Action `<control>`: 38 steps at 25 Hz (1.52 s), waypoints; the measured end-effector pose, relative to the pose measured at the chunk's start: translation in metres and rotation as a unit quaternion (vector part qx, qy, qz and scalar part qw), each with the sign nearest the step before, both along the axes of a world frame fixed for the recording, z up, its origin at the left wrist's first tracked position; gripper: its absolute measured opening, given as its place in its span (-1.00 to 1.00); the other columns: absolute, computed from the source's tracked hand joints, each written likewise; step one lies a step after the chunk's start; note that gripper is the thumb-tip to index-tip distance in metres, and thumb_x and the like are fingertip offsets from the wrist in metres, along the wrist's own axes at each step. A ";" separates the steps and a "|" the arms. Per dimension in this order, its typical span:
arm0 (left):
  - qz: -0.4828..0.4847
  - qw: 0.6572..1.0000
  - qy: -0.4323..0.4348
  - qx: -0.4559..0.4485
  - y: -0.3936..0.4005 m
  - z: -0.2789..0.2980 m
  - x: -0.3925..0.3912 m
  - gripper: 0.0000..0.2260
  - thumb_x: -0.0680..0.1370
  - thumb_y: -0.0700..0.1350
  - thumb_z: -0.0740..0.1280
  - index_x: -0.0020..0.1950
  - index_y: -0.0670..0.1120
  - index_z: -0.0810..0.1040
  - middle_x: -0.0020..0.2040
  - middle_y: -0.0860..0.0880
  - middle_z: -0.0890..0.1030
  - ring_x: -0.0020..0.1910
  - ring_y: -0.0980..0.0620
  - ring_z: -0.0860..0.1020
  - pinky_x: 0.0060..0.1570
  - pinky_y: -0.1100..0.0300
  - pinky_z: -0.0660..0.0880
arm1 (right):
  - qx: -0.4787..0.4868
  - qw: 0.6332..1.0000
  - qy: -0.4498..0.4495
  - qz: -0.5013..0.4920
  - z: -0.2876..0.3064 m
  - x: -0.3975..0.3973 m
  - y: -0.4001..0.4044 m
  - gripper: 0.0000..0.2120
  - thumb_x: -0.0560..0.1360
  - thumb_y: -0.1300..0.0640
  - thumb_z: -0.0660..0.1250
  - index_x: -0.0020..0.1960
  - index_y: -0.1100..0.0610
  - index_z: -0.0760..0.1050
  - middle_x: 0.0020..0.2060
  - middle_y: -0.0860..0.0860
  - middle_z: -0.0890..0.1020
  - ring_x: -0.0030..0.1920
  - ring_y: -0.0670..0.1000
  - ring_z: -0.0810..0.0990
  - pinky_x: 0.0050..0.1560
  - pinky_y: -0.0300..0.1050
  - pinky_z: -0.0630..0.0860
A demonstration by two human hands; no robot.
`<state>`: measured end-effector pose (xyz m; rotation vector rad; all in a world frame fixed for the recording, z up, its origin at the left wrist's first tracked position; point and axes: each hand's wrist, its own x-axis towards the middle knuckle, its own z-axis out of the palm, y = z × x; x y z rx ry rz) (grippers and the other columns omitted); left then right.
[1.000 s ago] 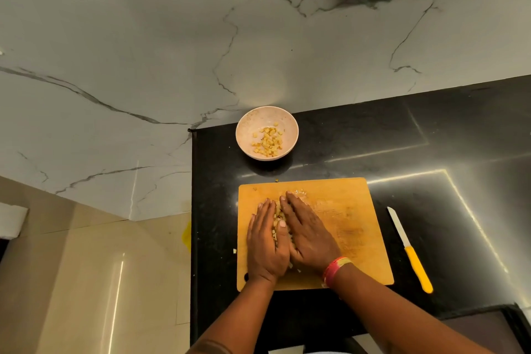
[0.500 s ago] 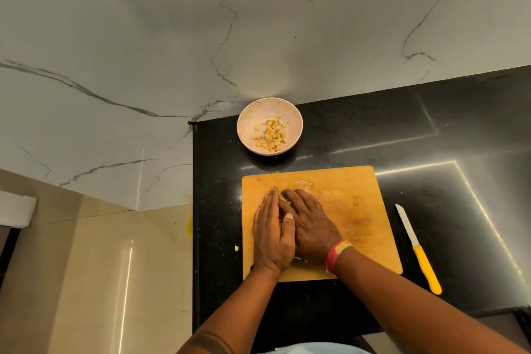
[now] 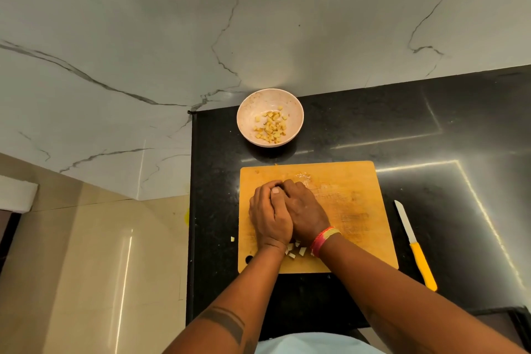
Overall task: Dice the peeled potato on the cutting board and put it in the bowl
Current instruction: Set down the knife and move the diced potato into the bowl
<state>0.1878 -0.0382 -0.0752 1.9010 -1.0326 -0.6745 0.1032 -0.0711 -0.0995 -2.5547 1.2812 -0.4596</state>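
Marble-look wall panelling (image 3: 115, 37), pale with thin grey veins, fills the area left of and beyond the cutting board (image 3: 344, 195), and glossy beige tile (image 3: 86, 267) lies lower down to the board's left. One small pale potato cube (image 3: 232, 239) sits on the polished black speckled counter (image 3: 431, 129) just off the board's left edge. Beyond the board's far left corner stands a round, shallow bowl (image 3: 250, 112), pinkish with a matte speckled inside, holding a loose heap of yellowish diced potato (image 3: 271, 125). The board itself is a rectangular slab of orange-toned wood with rounded corners, its surface scored and dusted with pale starchy marks. On its left half the left hand (image 3: 268, 215) and right hand (image 3: 304, 210) are cupped together, fingers curled inward and knuckles touching, with the left thumb lying over the right fingers; the grip looks gathered round diced pieces, though what lies inside the cupped palms is hidden. A few pale cubes (image 3: 296, 250) lie on the board by the wrists, at its near edge. A red and yellow woven band (image 3: 323, 240) circles the right wrist. Right of the board, apart from it, a slim knife (image 3: 413, 244) lies flat on the counter, white blade pointing away, smooth yellow handle nearer.
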 end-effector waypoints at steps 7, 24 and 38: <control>0.086 0.992 0.074 0.054 -0.022 0.024 0.005 -0.63 0.65 0.04 0.04 0.04 -0.06 0.61 -0.02 -0.01 0.63 0.01 -0.01 0.57 0.13 -0.03 0.50 | 0.132 0.990 -0.042 0.027 0.031 0.003 -0.014 -0.56 0.60 0.09 0.34 0.46 0.05 0.37 0.19 0.07 0.53 0.05 0.06 0.58 -0.05 -0.09 0.58; 0.134 0.954 0.231 0.135 -0.179 0.129 0.043 -0.65 0.69 -0.03 0.08 0.22 -0.18 0.57 0.16 -0.19 0.62 0.11 -0.17 0.58 0.21 -0.10 0.53 | 0.130 0.991 -0.012 -0.032 0.135 0.050 -0.158 -0.63 0.51 0.18 0.40 0.30 0.11 0.48 0.17 0.05 0.61 0.20 0.07 0.57 0.27 -0.03 0.47; 0.019 0.973 0.129 0.189 -0.217 0.086 0.072 -0.72 0.64 -0.09 0.19 0.22 -0.12 0.63 0.11 -0.14 0.65 0.05 -0.14 0.61 0.08 0.02 0.58 | 0.220 0.888 -0.251 -0.315 0.086 0.069 -0.216 -0.64 0.60 -0.11 0.34 -0.18 0.15 0.64 -0.25 0.08 0.67 -0.20 0.07 0.60 -0.18 -0.12 0.48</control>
